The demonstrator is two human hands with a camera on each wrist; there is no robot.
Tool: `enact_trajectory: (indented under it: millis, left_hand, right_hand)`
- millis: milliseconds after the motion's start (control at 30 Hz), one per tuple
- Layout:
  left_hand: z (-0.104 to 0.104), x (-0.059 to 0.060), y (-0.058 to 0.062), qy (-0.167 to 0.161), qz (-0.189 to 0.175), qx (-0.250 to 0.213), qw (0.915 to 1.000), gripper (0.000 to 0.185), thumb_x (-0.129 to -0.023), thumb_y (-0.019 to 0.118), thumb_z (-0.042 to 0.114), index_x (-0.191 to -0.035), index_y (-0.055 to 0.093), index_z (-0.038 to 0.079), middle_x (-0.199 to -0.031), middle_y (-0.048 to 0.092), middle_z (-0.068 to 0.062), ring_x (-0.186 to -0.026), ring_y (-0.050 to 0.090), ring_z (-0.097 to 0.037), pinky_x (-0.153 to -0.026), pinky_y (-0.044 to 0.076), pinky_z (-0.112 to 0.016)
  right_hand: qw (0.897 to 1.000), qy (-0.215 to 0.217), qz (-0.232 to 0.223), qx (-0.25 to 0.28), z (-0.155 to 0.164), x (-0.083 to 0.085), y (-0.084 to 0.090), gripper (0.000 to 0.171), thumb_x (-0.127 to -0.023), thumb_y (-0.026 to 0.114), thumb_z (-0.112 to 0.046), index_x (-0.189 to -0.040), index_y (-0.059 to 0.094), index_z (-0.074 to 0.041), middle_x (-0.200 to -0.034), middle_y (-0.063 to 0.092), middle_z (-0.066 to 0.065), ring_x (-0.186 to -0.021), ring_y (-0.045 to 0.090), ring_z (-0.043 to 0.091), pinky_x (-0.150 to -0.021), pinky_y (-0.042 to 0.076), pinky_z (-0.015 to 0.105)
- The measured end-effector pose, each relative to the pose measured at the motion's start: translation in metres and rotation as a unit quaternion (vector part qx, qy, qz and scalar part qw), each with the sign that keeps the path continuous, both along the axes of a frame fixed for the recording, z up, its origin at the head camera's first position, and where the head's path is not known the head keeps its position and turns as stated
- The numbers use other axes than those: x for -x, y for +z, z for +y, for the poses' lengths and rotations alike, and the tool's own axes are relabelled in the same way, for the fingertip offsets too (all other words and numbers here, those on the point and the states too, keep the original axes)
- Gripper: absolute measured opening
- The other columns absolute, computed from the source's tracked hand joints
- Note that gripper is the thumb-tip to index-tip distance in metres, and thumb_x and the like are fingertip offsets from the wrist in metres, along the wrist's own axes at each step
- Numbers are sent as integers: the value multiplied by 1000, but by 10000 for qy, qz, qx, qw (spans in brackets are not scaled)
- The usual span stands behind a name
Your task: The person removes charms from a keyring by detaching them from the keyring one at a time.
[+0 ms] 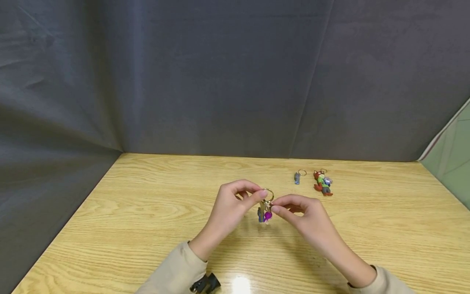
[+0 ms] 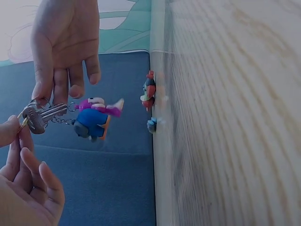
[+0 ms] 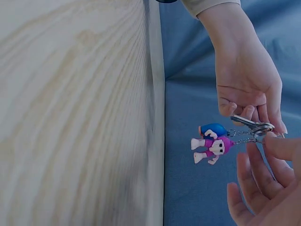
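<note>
Above the table (image 1: 147, 212), the left hand (image 1: 229, 206) and right hand (image 1: 304, 216) both pinch a key ring (image 1: 268, 194), fingers narrowed; keys and toy figures (image 1: 267, 215) dangle beneath. Likely mid-threading; next needs prying the ring's coil.

sleeves (image 1: 176, 267): 2, beige, long | hands: bare | left cuff: black device (image 1: 205, 283)

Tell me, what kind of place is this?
Probably a small recording booth, not a home: a bare wooden table walled in by dark grey cloth. Both hands hold a keyring with keys and figure charms; a fox keychain lies nearby.
</note>
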State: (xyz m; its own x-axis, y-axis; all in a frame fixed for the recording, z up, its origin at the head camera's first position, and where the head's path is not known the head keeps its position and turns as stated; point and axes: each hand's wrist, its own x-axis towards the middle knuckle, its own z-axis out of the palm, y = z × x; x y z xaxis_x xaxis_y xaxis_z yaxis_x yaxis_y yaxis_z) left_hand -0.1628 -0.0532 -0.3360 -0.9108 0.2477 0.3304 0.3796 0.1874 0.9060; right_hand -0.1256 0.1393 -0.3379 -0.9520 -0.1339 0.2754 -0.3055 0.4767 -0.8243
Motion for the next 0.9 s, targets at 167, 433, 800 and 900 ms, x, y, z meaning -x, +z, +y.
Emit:
enact_trajectory:
  millis: [167, 433, 800, 900]
  left_hand:
    - [1, -1, -1, -111, -118, -27, 9999, 13, -91, 74, 22, -94, 75, 10, -89, 70, 3, -76, 57, -13, -68, 47, -28]
    - [4, -2, -4, -436, -246, -209, 9985, 14, -94, 70, 16, -97, 71, 3, -88, 67, -5, -75, 57, -14, -70, 46, -26]
    - [5, -5, -6, -422, 59, 455, 9981, 10, -92, 72, 20, -94, 72, 10, -85, 67, 5, -73, 55, -10, -69, 46, -25]
    - [6, -6, -7, -339, 250, 916, 9949, 10, -91, 74, 26, -94, 72, 17, -81, 64, 13, -70, 53, -7, -63, 43, -23]
  right_hand:
    - [9999, -91, -28, 80, 1, 1, -1, 8, -94, 70, -19, -98, 74, -13, -94, 72, -6, -91, 66, 11, -85, 52, 30]
    - [9966, 130, 319, 749, 1, -1, 0, 8, -98, 62, -12, -101, 65, -5, -94, 72, 1, -91, 67, 14, -89, 49, 22]
    - [9909, 185, 873, 1009, 0, -2, 0, 3, -95, 63, -2, -97, 65, -1, -87, 70, 1, -80, 67, 12, -77, 52, 23]
    - [9912, 95, 897, 966, 1, -3, 1, 2, -95, 63, -2, -97, 65, -2, -86, 69, 1, -79, 66, 12, -73, 53, 24]
